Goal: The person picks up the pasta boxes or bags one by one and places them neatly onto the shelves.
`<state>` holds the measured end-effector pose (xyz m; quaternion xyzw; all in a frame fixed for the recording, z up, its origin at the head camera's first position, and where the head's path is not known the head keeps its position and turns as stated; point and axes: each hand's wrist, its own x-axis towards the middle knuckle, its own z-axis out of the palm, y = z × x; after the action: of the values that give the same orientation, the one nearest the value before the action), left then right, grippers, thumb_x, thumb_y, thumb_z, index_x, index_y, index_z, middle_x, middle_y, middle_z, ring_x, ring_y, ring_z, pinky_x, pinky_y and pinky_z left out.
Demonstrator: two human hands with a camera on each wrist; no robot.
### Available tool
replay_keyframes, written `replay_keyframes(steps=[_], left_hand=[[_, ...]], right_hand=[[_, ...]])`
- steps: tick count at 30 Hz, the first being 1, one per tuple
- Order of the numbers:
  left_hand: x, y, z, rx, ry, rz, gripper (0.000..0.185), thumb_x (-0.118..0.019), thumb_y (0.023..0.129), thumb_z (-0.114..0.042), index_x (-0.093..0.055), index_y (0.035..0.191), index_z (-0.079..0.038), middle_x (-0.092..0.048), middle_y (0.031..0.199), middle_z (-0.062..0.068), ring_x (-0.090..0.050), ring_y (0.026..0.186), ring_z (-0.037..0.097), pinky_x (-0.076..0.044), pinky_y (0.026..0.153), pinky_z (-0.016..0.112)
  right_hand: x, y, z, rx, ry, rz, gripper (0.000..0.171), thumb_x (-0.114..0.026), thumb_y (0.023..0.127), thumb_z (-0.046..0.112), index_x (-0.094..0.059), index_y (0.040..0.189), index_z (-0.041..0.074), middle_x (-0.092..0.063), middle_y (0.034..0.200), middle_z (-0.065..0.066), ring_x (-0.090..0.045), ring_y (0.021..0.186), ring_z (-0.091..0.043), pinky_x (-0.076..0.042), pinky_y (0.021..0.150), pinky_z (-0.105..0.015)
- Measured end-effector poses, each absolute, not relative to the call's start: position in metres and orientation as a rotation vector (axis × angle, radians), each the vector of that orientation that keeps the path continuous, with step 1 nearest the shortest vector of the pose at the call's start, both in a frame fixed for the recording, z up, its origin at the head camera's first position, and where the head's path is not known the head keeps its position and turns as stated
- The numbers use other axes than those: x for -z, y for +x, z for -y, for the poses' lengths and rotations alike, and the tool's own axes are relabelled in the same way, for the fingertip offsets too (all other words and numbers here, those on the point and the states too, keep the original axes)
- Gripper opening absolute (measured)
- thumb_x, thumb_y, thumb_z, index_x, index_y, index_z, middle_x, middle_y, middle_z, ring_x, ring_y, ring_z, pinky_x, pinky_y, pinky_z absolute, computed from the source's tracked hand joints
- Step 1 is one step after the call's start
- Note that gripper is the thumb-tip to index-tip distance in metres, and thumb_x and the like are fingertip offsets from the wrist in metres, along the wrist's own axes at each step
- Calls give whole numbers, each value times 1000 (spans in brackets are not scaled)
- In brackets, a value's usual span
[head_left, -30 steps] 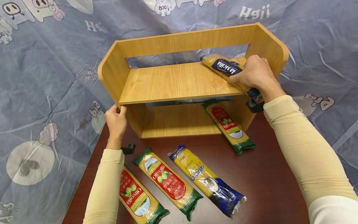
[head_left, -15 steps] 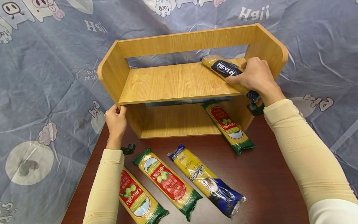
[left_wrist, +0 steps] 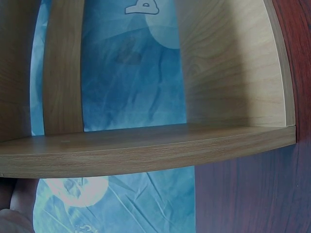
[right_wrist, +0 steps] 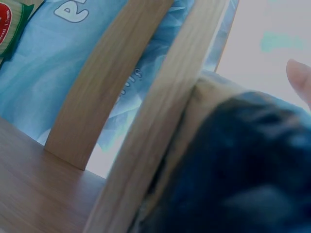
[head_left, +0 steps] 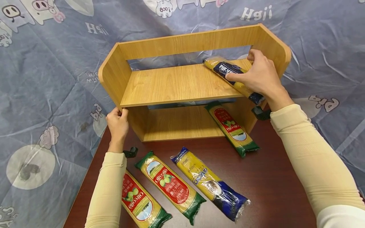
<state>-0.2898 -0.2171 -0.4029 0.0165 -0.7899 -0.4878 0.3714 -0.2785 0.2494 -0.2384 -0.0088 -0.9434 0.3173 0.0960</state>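
A two-tier wooden shelf point(head_left: 171, 84) stands at the back of the table. My left hand point(head_left: 117, 125) grips the front edge of its left side panel; in the left wrist view only a bit of that hand point(left_wrist: 20, 208) shows below the board. On the upper tier, at the right, a pack of spaghetti point(head_left: 220, 67) with a dark blue label lies slanted, its front end jutting past the board. Over it is my right hand point(head_left: 262, 72), thumb and fingers spread apart, the thumb overlapping the label. A fingertip point(right_wrist: 300, 77) appears apart from the pack in the right wrist view.
A green-ended spaghetti pack point(head_left: 230, 127) slants out of the lower tier at the right. On the table lie a blue-and-yellow pack point(head_left: 209, 183), a red-labelled pack point(head_left: 171, 186) and another red-labelled pack point(head_left: 139, 202) partly behind the left forearm. A printed cloth point(head_left: 57, 95) hangs behind.
My right hand has loosened from the spaghetti pack: its fingers have lifted and spread, moving slightly up and back. The pack stays on the upper tier. My left hand keeps its hold on the shelf.
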Motion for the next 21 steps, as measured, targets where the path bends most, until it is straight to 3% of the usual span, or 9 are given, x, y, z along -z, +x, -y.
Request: replay_keyframes(steps=[7,12,21], left_hand=[[404,-292,215,1263,56,1993,18,-62,89,-1,-64,71,-3,-46,56,-1,-38,47,1,-24,42,13],[404,-292,216,1276,55,1972,17,-63,88,0,-66,72,0,-47,57,0,-39,48,3,-23,42,10],[403,-291,216,1283,44,2004,18,-60,89,-2,-67,73,0,-52,57,-4,-46,51,4,-31,44,19]], right_hand=[[235,-265,-244,-1059,45,2703,133,-80,75,62,9,162,16,-12,168,-3,-15,152,-27,-18,120,-52],[230,-251,-238,-1057,79,2656,136,-84,73,58,10,162,18,-9,168,1,-14,152,-23,-16,120,-49],[229,-222,-230,-1027,147,2602,138,-89,69,52,7,163,17,-6,169,1,-10,153,-20,-14,121,-49]])
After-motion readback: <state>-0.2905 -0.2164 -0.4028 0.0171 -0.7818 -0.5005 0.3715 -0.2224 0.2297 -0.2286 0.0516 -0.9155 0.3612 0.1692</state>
